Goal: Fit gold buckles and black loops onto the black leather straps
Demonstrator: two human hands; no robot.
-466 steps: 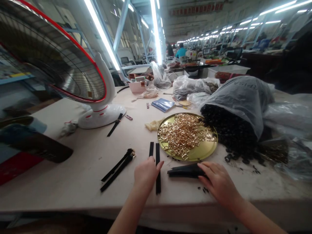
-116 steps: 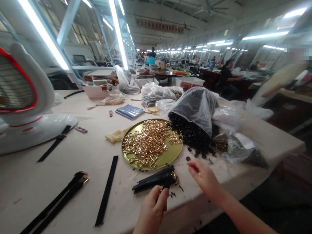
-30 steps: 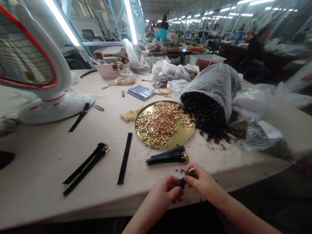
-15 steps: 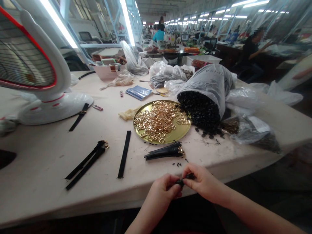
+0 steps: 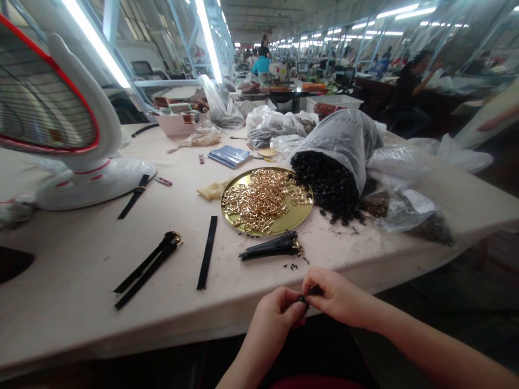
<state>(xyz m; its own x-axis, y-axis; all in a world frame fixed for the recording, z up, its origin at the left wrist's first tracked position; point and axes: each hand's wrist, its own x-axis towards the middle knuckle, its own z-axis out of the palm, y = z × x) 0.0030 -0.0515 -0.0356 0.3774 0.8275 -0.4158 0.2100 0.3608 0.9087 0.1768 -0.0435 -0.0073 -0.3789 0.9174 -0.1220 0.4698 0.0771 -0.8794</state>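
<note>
Just off the table's front edge, my left hand [image 5: 279, 310] and my right hand [image 5: 330, 294] meet fingertip to fingertip. Both are closed in a pinch on a small black piece [image 5: 303, 300], mostly hidden by the fingers; its kind cannot be made out. Beyond them lies a bundle of black straps [image 5: 270, 247] with gold buckles at the right end. Behind it stands a round gold tray [image 5: 298, 219] heaped with gold buckles [image 5: 261, 197]. A single black strap [image 5: 207, 253] lies left of the bundle, and farther left is a pair of buckled black straps [image 5: 148, 270].
A plastic bag [image 5: 344, 132] lies on its side, spilling black pieces [image 5: 324, 181] right of the tray. Smaller clear bags [image 5: 409, 213] lie at the right. A white fan [image 5: 89, 181] stands on the left, and a blue packet [image 5: 230, 156] lies behind the tray.
The view has shifted slightly. My hands stay together in nearly the same place, with the fingers moving a little around the small black piece.
</note>
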